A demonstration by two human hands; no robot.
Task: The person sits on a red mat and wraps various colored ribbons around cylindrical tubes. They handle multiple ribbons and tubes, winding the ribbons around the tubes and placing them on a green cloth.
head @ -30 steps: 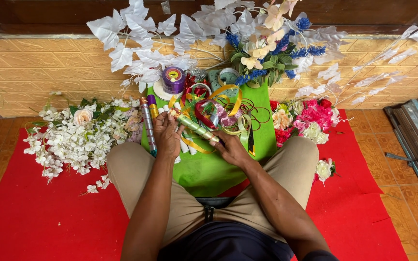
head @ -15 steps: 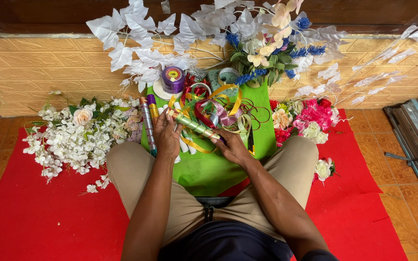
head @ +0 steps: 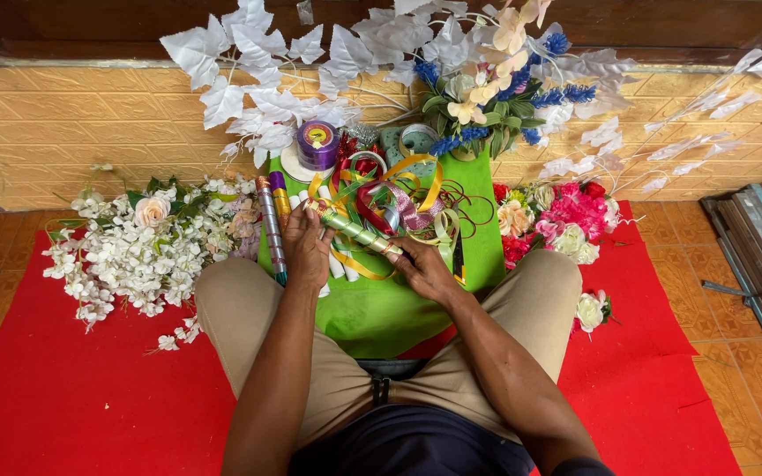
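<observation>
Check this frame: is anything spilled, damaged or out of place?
Only small strays: one white flower lies alone on the red mat beside the right knee, apart from the pink bunch, and loose ribbons tangle over the green cloth. Nothing looks damaged.

Both hands (head: 306,249) (head: 425,269) hold a shiny green roll (head: 352,229) over ribbons (head: 390,198).

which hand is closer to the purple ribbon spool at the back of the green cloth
Left. The left hand grips the near end of the green-and-gold roll, just below and in front of the purple ribbon spool. The right hand holds the roll's other end, farther down and off to the right.
</observation>
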